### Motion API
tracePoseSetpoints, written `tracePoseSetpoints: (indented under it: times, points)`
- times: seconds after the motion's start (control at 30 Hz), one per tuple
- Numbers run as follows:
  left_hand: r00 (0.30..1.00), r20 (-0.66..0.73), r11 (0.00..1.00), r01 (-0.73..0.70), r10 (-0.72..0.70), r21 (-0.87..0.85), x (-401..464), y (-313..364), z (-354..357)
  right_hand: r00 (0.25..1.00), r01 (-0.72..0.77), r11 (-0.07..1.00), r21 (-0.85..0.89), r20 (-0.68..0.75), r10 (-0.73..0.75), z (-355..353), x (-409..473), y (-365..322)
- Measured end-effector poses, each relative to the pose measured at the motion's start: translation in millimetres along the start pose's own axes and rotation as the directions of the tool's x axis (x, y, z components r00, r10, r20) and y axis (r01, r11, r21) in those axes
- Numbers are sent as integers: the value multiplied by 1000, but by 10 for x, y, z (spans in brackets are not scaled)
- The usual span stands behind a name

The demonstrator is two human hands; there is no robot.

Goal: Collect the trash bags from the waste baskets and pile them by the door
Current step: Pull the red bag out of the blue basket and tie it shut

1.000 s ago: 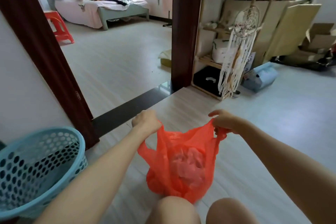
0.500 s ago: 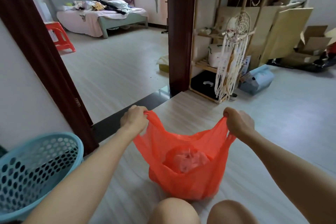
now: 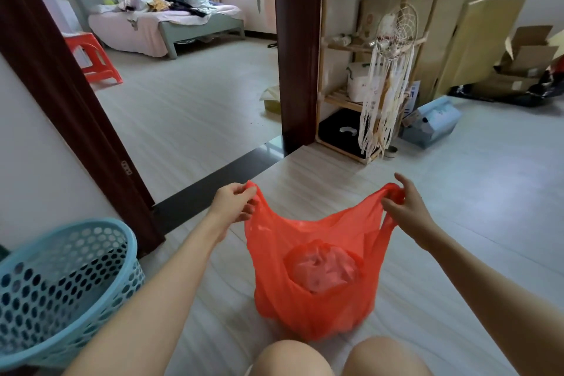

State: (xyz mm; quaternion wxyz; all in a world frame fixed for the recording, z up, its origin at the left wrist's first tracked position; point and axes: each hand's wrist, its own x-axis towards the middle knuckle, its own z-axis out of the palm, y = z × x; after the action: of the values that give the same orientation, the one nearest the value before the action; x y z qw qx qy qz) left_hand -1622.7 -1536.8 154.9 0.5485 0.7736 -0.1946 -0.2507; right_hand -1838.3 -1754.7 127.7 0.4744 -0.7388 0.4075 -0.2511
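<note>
Two knees sit at the bottom edge, and just above them one orange trash bag (image 3: 311, 278) rests on the floor, its handles now pulled wider apart than a second ago, likely readying a knot. Left hand (image 3: 233, 201) and right hand (image 3: 403, 206) each grip one handle, fingers closed. One blue waste basket (image 3: 61, 287) stands lower left, emptied; one doorway lies beyond.

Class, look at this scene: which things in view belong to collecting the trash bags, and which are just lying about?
Part of the job:
orange trash bag
left hand and right hand, each gripping a handle
blue waste basket

Just lying about:
red stool
bed
dreamcatcher
wooden shelf
cardboard boxes
</note>
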Motion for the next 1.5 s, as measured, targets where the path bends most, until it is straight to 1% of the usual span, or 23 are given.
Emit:
tracePoseSetpoints:
  times: [0.03, 0.07, 0.17, 0.23, 0.33, 0.4, 0.43, 0.53, 0.6, 0.7, 0.77, 0.83, 0.9, 0.93, 1.0, 1.07, 1.13, 1.2, 1.27, 1.33, 1.4, 1.47, 1.5]
  points:
    - [997, 71, 996, 7, -1, -85, -51, -14, -6, 1000, 16, 1000, 22, 22, -17, -13, -32, 22]
    - [993, 112, 997, -20, 29, -80, -85, -48, -5, 998, 28, 999, 35, 49, -30, -25, -63, 55]
    - [988, 45, 977, -156, 151, 149, -146, -249, -8, 986, 9, 1000, 13, 166, -11, -53, -164, 188]
    - [990, 47, 954, -144, 136, 263, -185, -448, 17, 963, -7, 999, -53, 270, 21, -37, -216, 377]
    - [985, 162, 919, -119, 61, 375, -175, -732, 104, 922, 44, 990, -132, 388, 11, 31, -255, 600]
    - [957, 253, 907, -228, 142, 355, -85, -871, 190, 892, 47, 985, -167, 450, 33, 103, -239, 704]
    - [955, 264, 908, -223, 132, 354, -39, -906, 237, 880, 43, 980, -192, 472, 53, 134, -211, 719]
    - [976, 197, 936, 14, -89, 353, 216, -990, 391, 870, 66, 958, -279, 487, 81, 265, 78, 852]
    - [985, 118, 962, 95, -128, 255, 414, -1088, 476, 867, 76, 961, -264, 493, 67, 347, 359, 1129]
    - [985, 37, 984, 167, -169, 59, 749, -1274, 593, 890, 80, 974, -214, 455, 26, 503, 547, 1115]
    - [978, 61, 980, 199, -197, -24, 944, -1438, 646, 900, 55, 982, -181, 434, 30, 652, 650, 1031]
    - [984, -4, 984, 179, -179, -3, 1055, -1559, 698, 893, 31, 990, -137, 448, 34, 791, 747, 1057]
    - [979, -148, 985, 152, -139, 77, 1201, -1685, 745, 891, 23, 997, -80, 454, 16, 960, 846, 1146]
    - [974, -186, 985, 151, -133, 87, 1245, -1720, 777, 907, 17, 998, -60, 421, 9, 1041, 886, 1186]
    - [959, -234, 987, 159, -160, -23, 1312, -1757, 842, 948, -31, 999, 29, 316, 20, 1162, 940, 1229]
    - [915, -330, 968, 183, -232, -172, 1368, -1789, 886, 984, -114, 979, 171, 152, 88, 1233, 1002, 1276]
    - [874, -365, 925, 207, -321, -317, 1407, -1789, 901, 985, -162, 963, 214, -29, 172, 1245, 1052, 1386]
    - [871, -316, 886, 238, -376, -399, 1416, -1803, 930, 967, -186, 957, 222, -130, 218, 1228, 1029, 1441]
    - [878, -250, 854, 270, -408, -446, 1370, -1758, 968, 969, -176, 954, 243, -125, 211, 1232, 995, 1462]
    - [895, -122, 771, 294, -430, -564, 1316, -1674, 962, 970, -203, 930, 307, -68, 234, 1202, 975, 1474]
    - [916, 41, 702, 333, -399, -630, 1273, -1633, 870, 958, -280, 892, 356, 38, 285, 1111, 952, 1479]
    - [927, 205, 725, 373, -314, -579, 1205, -1621, 739, 944, -323, 895, 309, 178, 279, 980, 929, 1482]
    - [924, 268, 790, 373, -272, -487, 1178, -1642, 669, 936, -314, 913, 261, 249, 250, 917, 907, 1460]
